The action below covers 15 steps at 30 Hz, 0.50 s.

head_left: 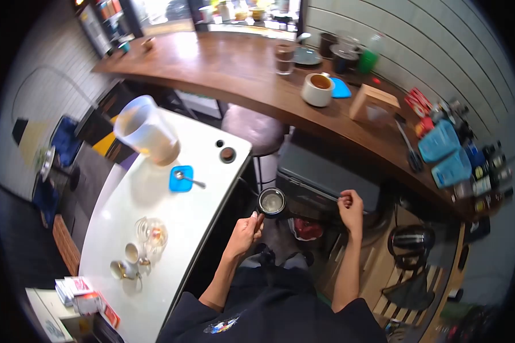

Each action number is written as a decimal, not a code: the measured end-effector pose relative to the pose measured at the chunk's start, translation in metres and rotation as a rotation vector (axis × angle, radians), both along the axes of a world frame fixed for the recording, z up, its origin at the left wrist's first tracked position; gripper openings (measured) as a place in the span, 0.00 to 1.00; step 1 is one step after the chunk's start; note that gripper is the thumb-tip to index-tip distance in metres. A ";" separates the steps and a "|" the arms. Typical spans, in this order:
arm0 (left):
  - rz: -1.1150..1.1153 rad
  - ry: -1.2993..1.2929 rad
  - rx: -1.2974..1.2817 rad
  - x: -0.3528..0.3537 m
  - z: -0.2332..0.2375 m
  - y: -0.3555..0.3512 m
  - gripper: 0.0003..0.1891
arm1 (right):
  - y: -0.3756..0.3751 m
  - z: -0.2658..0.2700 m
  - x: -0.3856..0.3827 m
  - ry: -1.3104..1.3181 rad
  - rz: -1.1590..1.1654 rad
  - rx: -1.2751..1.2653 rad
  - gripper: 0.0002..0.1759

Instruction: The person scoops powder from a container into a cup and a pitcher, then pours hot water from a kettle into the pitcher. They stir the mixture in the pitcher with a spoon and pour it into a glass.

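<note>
My left hand point(246, 233) is wrapped round the handle of a round metal-rimmed basket like a portafilter point(272, 202), held level in front of my body beside the white counter's edge. Its inside looks pale grey. My right hand point(350, 207) hangs in the air to the right of it, fingers curled; whether they hold something small I cannot make out. On the white counter point(197, 223) to the left, a spoon point(190, 179) lies on a blue square mat point(180, 184). A dark round knob-like object point(228, 154) stands near the counter corner.
A large translucent pitcher point(146, 131), small cups point(124, 269) and a glass dish point(151, 231) stand on the white counter. The wooden bar point(223, 68) ahead holds a white mug point(317, 90), a wooden box point(373, 104) and blue containers point(439, 142). A stool point(252, 128) stands between.
</note>
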<state>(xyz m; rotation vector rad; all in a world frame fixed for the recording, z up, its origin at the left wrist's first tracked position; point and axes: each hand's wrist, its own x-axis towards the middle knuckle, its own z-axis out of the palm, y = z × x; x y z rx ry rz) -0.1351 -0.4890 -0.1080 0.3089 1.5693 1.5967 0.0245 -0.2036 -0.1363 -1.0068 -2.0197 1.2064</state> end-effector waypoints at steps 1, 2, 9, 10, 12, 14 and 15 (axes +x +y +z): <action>0.041 0.002 0.005 -0.003 -0.001 -0.010 0.28 | -0.009 -0.001 -0.026 0.008 0.076 0.027 0.05; 0.077 0.005 0.011 -0.007 -0.001 -0.019 0.28 | -0.020 -0.001 -0.053 0.020 0.148 0.054 0.04; 0.304 0.125 -0.029 -0.022 -0.015 -0.071 0.28 | -0.083 -0.009 -0.225 0.032 0.574 0.214 0.14; 0.348 0.126 -0.020 -0.022 -0.016 -0.076 0.28 | -0.087 -0.018 -0.247 0.010 0.599 0.234 0.18; 0.401 0.134 -0.030 -0.023 -0.019 -0.085 0.28 | -0.093 -0.033 -0.283 0.026 0.647 0.435 0.23; 0.441 0.130 -0.071 -0.024 -0.015 -0.094 0.28 | -0.097 -0.041 -0.307 0.017 0.656 0.582 0.27; 0.456 0.112 -0.069 -0.025 -0.015 -0.096 0.28 | -0.099 -0.040 -0.314 -0.043 0.664 0.604 0.26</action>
